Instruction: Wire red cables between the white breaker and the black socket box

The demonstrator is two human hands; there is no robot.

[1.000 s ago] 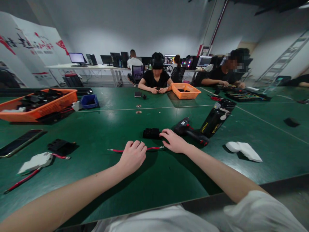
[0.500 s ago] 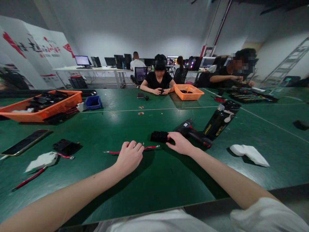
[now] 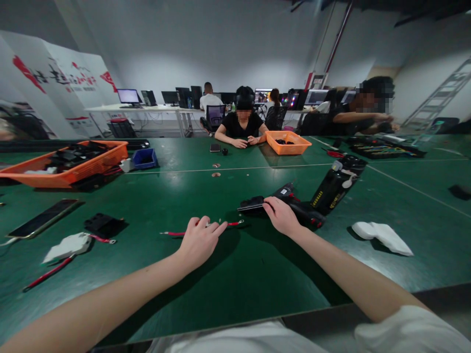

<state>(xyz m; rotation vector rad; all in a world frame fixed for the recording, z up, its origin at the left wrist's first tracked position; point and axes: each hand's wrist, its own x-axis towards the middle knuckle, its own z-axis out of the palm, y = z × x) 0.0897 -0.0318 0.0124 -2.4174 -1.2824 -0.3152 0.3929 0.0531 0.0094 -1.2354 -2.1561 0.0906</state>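
My left hand (image 3: pixel 202 240) is over a red cable (image 3: pixel 172 234) with metal ring ends, its fingers closed round the middle part, which they largely cover. Both cable ends stick out on either side, just above the green table. To the right, my right hand (image 3: pixel 281 215) grips the near end of a flat black plastic piece (image 3: pixel 252 206), which is tilted with a pale edge towards me. Just behind that hand lies a black and red power drill (image 3: pixel 285 191). A black bottle (image 3: pixel 334 186) leans beyond the drill's grip.
On the left lie a phone (image 3: pixel 44 218), a black block (image 3: pixel 103 224) and a white part with red cables (image 3: pixel 68 247). An orange basket (image 3: pixel 66 179) and a blue bin (image 3: pixel 145 158) stand behind. Crumpled white material (image 3: pixel 382 237) lies right. A co-worker (image 3: pixel 241 122) sits opposite.
My right hand has tipped the black piece and shifted slightly right with it. My left index finger has stretched out to the right. The co-worker opposite has lowered a hand to the table.
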